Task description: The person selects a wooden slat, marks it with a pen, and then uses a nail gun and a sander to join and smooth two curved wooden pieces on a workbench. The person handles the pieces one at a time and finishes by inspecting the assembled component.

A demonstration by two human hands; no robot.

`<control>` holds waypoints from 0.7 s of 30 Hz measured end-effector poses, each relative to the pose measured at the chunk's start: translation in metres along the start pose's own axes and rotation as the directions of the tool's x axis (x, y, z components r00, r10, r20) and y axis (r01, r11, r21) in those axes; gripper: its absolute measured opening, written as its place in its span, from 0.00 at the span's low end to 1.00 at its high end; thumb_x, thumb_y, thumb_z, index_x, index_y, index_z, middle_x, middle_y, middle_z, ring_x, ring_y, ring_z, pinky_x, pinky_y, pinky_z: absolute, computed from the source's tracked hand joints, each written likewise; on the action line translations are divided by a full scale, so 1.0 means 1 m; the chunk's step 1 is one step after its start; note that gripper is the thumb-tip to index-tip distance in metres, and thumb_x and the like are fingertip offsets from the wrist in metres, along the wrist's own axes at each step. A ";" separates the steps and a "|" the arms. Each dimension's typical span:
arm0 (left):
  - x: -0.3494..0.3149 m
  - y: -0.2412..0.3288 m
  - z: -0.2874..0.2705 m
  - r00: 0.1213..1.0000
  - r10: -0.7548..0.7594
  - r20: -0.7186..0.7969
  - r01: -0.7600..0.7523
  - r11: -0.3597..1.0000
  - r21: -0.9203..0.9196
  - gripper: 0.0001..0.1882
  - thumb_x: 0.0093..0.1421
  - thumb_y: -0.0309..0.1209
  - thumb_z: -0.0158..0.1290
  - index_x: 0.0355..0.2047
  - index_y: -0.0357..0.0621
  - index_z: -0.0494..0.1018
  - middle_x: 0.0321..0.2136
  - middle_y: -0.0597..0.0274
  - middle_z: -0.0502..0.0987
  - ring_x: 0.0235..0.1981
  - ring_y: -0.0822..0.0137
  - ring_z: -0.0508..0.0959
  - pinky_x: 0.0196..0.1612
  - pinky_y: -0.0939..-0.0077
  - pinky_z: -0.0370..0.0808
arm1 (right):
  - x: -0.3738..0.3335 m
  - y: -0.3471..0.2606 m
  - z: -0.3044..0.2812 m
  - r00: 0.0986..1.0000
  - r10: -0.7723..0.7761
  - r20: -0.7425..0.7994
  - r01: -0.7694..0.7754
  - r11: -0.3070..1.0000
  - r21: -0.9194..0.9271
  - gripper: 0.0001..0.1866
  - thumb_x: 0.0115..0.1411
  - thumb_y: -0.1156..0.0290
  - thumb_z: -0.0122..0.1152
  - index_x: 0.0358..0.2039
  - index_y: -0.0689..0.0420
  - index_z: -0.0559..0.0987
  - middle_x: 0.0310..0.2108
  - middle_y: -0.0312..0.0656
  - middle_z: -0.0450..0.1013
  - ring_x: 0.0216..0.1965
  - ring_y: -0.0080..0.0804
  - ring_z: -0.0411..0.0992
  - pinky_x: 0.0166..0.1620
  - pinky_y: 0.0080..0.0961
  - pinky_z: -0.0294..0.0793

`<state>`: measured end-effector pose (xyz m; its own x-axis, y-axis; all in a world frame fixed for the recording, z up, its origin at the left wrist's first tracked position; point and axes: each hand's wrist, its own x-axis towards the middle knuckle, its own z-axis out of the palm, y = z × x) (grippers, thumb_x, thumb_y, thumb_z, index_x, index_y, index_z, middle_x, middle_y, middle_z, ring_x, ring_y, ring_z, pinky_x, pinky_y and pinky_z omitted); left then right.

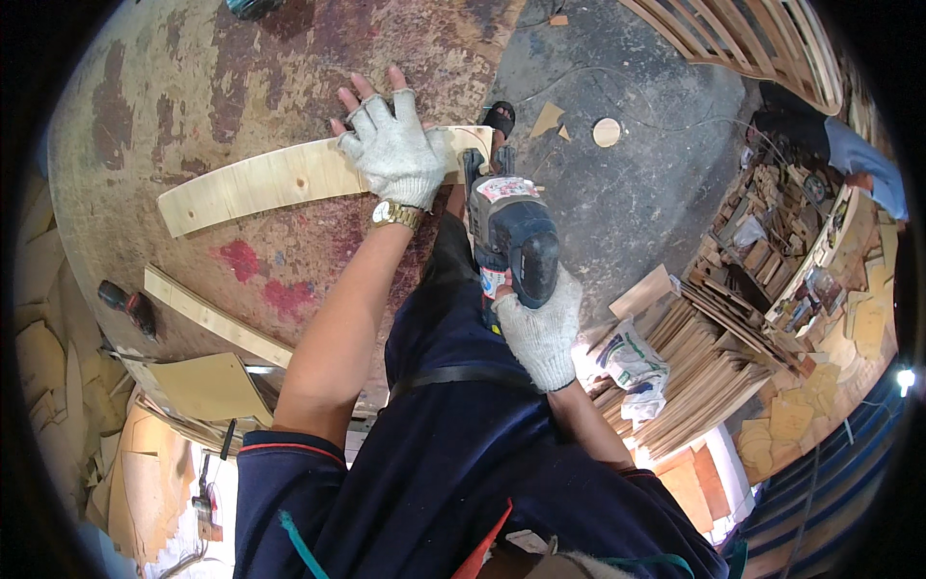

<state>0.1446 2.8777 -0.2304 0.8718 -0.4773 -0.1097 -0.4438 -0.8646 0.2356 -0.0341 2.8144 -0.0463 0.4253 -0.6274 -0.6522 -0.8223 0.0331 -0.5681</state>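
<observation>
A pale curved wooden board (265, 191) lies across the worn tabletop (125, 203), its right end at the table's edge. My left hand (395, 154), in a white glove with bare fingertips, presses flat on the board with the fingers spread. In my gloved right hand (542, 333) is a dark jigsaw (511, 227), gripped by its rear handle. The jigsaw's front end meets the right end of the board, where a curved line shows. Its body hides the blade.
On the table's left side lie a narrow wooden strip (217, 314) and a dark and red power tool (130, 307). Offcuts and a round wooden disc (606, 132) dot the grey floor. Stacked strips (694, 376), a scrap heap (762, 232) and another person's blue clothing (863, 159) are at right.
</observation>
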 end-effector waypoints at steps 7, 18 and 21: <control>0.000 0.000 0.001 0.999 0.005 -0.034 -0.005 1.000 -0.007 0.52 0.58 0.50 0.58 0.80 0.56 0.49 0.77 0.32 0.49 0.77 0.33 0.51 0.74 0.33 0.46 | 0.003 -0.003 -0.003 0.999 -0.035 -0.003 0.035 0.994 -0.106 0.18 0.49 0.71 0.69 0.41 0.65 0.83 0.30 0.52 0.82 0.34 0.47 0.84 0.41 0.39 0.81; 0.000 -0.001 0.003 1.000 0.009 -0.023 -0.010 1.000 -0.008 0.50 0.61 0.50 0.56 0.80 0.57 0.48 0.77 0.31 0.47 0.77 0.32 0.50 0.74 0.32 0.44 | 0.007 -0.007 -0.009 0.998 -0.068 0.019 0.069 0.990 -0.121 0.16 0.47 0.70 0.69 0.39 0.61 0.83 0.30 0.49 0.81 0.33 0.50 0.82 0.42 0.42 0.80; 0.000 -0.001 0.003 1.000 0.015 -0.018 -0.015 1.000 -0.002 0.50 0.61 0.50 0.56 0.80 0.57 0.48 0.77 0.31 0.47 0.77 0.32 0.50 0.74 0.32 0.44 | 0.007 -0.007 -0.009 0.993 -0.119 0.011 0.119 0.978 -0.170 0.16 0.47 0.69 0.69 0.38 0.59 0.83 0.29 0.48 0.81 0.33 0.51 0.81 0.42 0.44 0.79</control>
<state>0.1442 2.8784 -0.2332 0.8686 -0.4876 -0.0889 -0.4566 -0.8570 0.2388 -0.0287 2.8021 -0.0424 0.5242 -0.6187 -0.5852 -0.8178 -0.1742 -0.5484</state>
